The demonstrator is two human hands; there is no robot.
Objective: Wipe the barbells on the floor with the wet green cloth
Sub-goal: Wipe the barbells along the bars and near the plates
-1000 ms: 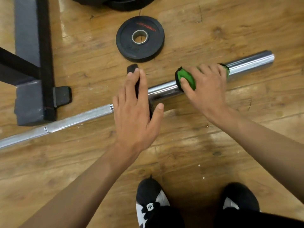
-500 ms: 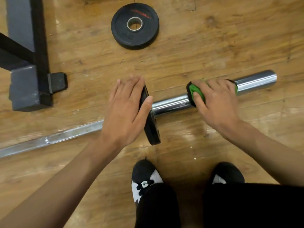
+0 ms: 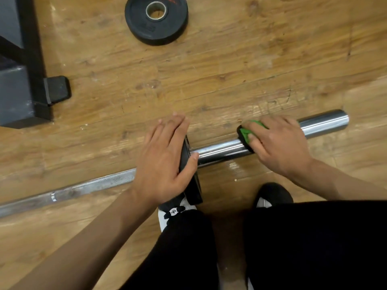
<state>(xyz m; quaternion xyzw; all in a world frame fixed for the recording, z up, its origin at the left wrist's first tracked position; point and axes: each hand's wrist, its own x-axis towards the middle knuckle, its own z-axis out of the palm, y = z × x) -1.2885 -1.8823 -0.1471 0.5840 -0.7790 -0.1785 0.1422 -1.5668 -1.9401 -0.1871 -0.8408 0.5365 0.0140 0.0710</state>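
We see a long barbell [image 3: 219, 151] lying on a wooden floor [image 3: 230, 70]. Its thin gray part runs off toward 8 o'clock. Its fat shiny end points toward 2 o'clock.

A black plate [image 3: 193, 191] sits on the barbell, standing up on its edge, near the middle of the picture. Our left hand [image 3: 165, 164] is on this plate. The fingers are straight and close together, and they lie flat on the side of the plate that faces 9 o'clock. The thumb reaches over the edge of the plate to the side where the shiny part begins.

Our right hand [image 3: 278, 143] is at 3 o'clock from the plate, on the shiny part. Its fingers are curled over the bar and they hold the green cloth [image 3: 245, 133] tight against it. The green cloth is wrapped on the bar under this hand. We see only a bit of it, sticking out on the side toward the plate. A stretch of bare shiny bar shows between the plate and the cloth, and more bare bar sticks out past the hand.

At 12 o'clock a loose black plate [image 3: 176, 24] lies flat on the floor, well apart from the barbell. At 9 to 10 o'clock stands a dark metal frame [image 3: 18, 97] with a small black foot.

At 6 o'clock we see two black and white shoes [image 3: 173, 210] and black pants [image 3: 314, 243]. The shoe at the left is just beside the bottom of the standing plate.
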